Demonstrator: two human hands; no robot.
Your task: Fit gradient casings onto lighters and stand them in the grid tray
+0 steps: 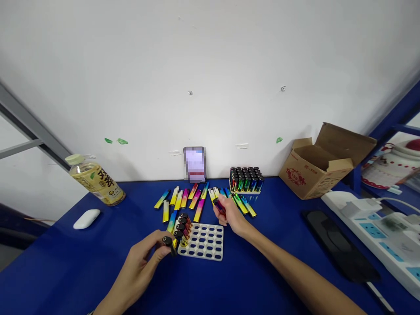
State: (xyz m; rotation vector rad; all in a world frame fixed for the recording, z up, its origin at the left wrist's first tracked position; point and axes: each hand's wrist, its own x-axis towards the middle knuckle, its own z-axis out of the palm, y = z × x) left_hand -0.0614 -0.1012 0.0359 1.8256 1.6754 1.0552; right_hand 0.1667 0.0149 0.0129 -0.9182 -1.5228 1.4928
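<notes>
My left hand (146,258) is closed around a black-topped lighter (168,241), held upright at the left edge of a white tray with rows of oval holes (220,245). Along the tray's left column stand several lighters (183,225) with dark tops. Beyond the tray, my right hand (231,214) grips another dark lighter (218,204) between thumb and fingers; part of it is hidden. Loose lighters (199,210) in pink, yellow, blue and green lie scattered behind the tray, some partly covered by my right hand.
A filled lighter tray (246,179) stands by the wall, beside an open cardboard box (308,170). A phone (195,164) leans on the wall. To the left are a drink bottle (98,181) and a white case (86,218); to the right, a black phone (339,245) and power strip (377,238).
</notes>
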